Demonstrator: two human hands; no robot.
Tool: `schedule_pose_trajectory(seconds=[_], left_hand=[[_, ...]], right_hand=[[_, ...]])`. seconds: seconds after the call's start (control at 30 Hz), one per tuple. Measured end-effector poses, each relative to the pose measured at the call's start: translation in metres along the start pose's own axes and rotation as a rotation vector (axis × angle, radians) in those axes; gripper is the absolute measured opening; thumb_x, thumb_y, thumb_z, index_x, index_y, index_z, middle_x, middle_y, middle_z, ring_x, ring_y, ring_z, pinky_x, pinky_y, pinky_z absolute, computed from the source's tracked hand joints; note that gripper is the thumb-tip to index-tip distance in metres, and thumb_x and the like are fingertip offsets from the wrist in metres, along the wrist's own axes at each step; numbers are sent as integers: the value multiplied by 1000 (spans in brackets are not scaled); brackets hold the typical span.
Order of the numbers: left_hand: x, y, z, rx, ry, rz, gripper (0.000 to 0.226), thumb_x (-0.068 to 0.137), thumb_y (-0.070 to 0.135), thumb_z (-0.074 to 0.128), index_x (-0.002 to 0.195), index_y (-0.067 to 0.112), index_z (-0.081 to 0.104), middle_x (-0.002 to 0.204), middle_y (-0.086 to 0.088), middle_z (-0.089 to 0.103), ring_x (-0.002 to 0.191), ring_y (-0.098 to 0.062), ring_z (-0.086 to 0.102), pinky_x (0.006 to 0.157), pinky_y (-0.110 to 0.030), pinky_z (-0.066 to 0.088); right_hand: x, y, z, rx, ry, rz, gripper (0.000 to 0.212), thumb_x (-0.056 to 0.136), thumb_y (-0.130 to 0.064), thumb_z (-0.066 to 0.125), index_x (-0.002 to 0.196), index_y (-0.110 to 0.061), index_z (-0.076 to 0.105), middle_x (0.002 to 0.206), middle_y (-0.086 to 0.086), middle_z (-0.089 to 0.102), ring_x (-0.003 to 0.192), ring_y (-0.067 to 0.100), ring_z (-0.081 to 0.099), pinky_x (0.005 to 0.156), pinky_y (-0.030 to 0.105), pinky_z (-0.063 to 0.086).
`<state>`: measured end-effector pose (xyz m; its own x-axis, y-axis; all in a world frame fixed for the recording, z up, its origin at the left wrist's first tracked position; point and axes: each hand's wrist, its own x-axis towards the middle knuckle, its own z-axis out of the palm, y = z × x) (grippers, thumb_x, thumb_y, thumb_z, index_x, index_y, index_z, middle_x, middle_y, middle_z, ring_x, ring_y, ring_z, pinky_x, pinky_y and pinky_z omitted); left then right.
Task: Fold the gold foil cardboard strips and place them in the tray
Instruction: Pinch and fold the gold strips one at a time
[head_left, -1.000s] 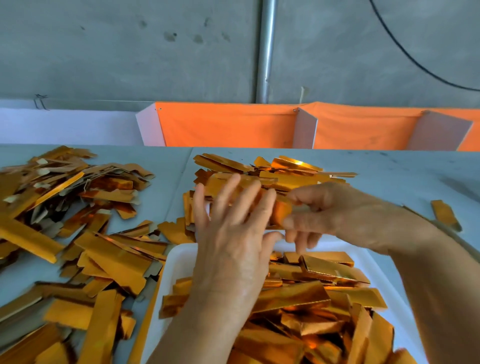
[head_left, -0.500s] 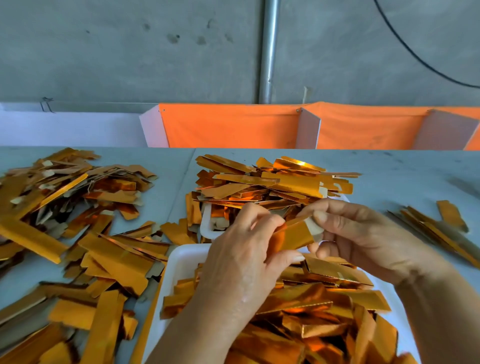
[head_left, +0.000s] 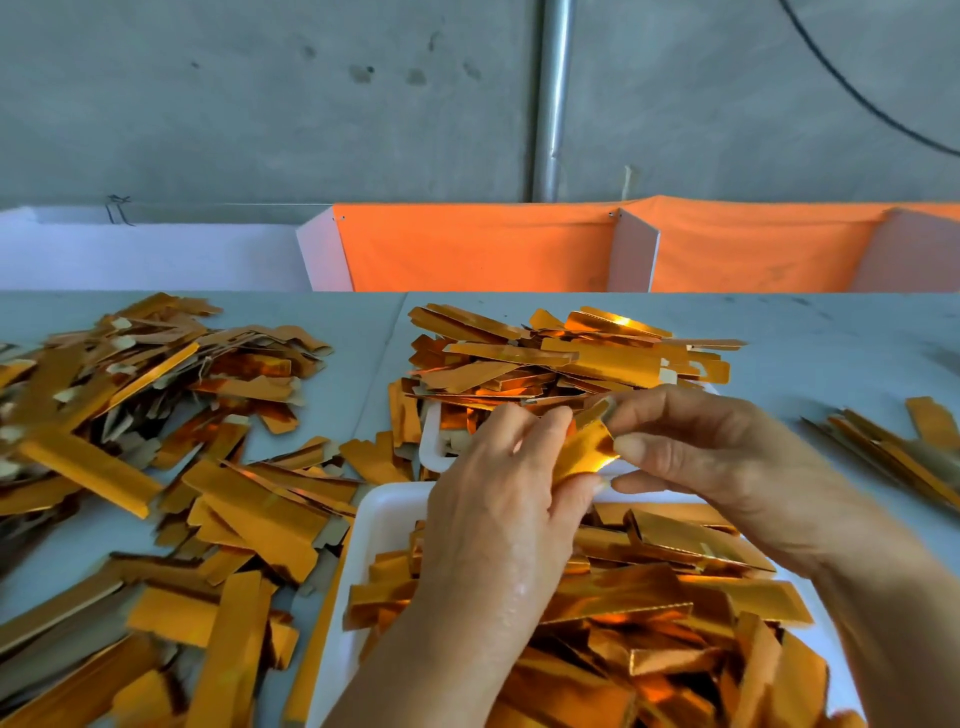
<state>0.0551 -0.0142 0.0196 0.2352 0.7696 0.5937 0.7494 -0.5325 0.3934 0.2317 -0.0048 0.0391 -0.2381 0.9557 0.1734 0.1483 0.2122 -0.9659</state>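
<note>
strip (head_left: 584, 451) bent, axis up-right | L hand (head_left: 498, 499) + R hand (head_left: 727, 467) fingers pinching it | over tray (head_left: 384, 519)

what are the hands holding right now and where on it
Both hands pinch one gold foil strip above the near tray: the left hand holds its left end, and the right hand pinches its right end between thumb and fingers.

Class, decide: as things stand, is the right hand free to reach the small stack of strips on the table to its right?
Probably not yet: the right hand pinches a strip together with the left hand. Otherwise, bare table leads to the stack.
</note>
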Motion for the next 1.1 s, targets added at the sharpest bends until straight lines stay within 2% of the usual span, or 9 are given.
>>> schedule_pose_trajectory(seconds=[0.1,0.2,0.3,0.47,0.6,0.77,0.87,1.03,1.1], left_hand=[[1,0,1,8,-17,5,54,86,48,57,134,24,49,112,7,52,97,-8,52,72,-16,36],[1,1,4,60,-64,-5,48,80,43,68,120,17,61,100,3,61,86,-13,61,65,-18,40],[1,2,5,66,-61,-5,48,83,44,63,123,19,59,105,3,60,90,-13,60,68,-18,38],[1,-2,5,28,-55,19,46,84,47,60,123,21,58,104,6,59,90,-11,59,69,-19,40],[0,-5,5,-78,-90,39,71,78,69,32,137,30,42,109,16,56,98,-3,54,79,-17,46],[-1,-6,3,-134,-99,53,65,82,57,27,140,31,38,91,21,50,84,-1,54,72,-13,46],[-1,-4,3,-184,-118,52,63,84,51,22,140,28,40,101,16,59,88,-3,59,73,-20,52],[-4,-1,4,-144,-125,98,75,81,68,13,147,32,16,123,17,49,105,-1,51,82,-19,47],[-4,0,5,-110,-108,108,75,81,69,15,146,32,19,124,16,50,106,-1,51,80,-16,45]], right_hand=[[1,0,2,26,-2,50,30,65,-29,74,87,-8,70,95,11,72,89,26,70,81,35,59],[1,0,2,85,-15,113,36,62,-25,76,89,-4,66,97,19,70,89,32,70,79,35,59],[1,1,2,89,-46,163,35,63,-26,75,91,-6,68,98,16,72,91,28,71,77,30,59],[4,6,4,154,-59,170,22,70,-18,72,89,-7,73,100,13,72,93,25,70,79,33,59],[5,8,3,257,-21,144,18,71,-15,70,87,-6,73,99,17,71,89,27,70,73,30,59],[5,8,-2,307,-6,78,13,71,-14,69,82,-14,76,93,8,74,88,19,72,71,23,57],[3,8,-5,323,-30,59,14,68,-20,74,81,-17,76,92,5,73,89,20,71,74,25,57],[2,4,-8,332,-112,66,40,62,-31,87,93,-10,75,94,10,73,85,22,72,71,29,58],[1,3,-7,337,-112,69,38,61,-30,87,91,-9,74,94,12,73,84,23,72,70,28,58]])
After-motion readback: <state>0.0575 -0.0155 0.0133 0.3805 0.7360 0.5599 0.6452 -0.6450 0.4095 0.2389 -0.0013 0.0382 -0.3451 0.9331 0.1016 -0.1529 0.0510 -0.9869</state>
